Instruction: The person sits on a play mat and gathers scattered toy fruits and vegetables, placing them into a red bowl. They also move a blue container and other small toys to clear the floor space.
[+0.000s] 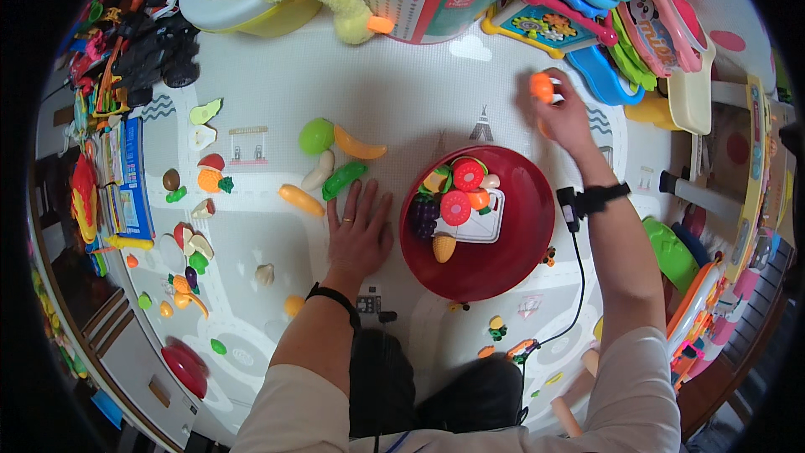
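My right hand [561,110] grips a small orange toy piece [541,87] with a white part, to the right of the red bowl's far rim. My left hand [358,236] lies palm down on the mat, fingers somewhat apart, just left of the bowl. Right at its fingertips is a green toy vegetable [344,180]. Beyond it are a pale bean-shaped toy [318,170], a green round toy [316,136] and a toy banana [360,143]. Inside the red bowl [528,226] are red round slices [455,207], purple toy grapes [425,216], a yellow cone-like piece [444,248] and a white tray [487,231].
Loose toy food, including a toy pineapple [210,180] and a toy garlic [265,274], is scattered to the left. A red drum-shaped box [434,3] and a yellow plush toy [346,6] stand at the far side. A cable [580,302] trails from my right wrist.
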Demonstrator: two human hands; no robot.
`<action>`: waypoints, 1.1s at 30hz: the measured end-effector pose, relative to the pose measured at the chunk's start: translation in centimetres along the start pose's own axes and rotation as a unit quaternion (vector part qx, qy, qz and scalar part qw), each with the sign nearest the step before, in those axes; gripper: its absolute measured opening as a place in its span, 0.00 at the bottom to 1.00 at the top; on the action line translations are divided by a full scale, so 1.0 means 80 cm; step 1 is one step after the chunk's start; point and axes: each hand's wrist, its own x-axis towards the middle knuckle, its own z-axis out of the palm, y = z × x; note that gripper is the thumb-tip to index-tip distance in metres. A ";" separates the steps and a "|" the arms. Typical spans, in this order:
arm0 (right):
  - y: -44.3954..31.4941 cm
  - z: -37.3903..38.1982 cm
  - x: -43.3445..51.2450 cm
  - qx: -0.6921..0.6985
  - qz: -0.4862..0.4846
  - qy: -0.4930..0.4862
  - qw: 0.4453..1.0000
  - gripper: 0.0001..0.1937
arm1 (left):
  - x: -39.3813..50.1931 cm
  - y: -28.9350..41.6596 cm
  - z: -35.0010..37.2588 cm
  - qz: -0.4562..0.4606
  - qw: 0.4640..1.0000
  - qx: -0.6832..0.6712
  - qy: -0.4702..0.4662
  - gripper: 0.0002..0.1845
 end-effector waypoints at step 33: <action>-0.105 0.154 -0.569 0.216 0.104 -0.242 0.940 0.11 | -0.223 -0.067 -0.076 -0.069 0.988 -0.137 -0.028 0.20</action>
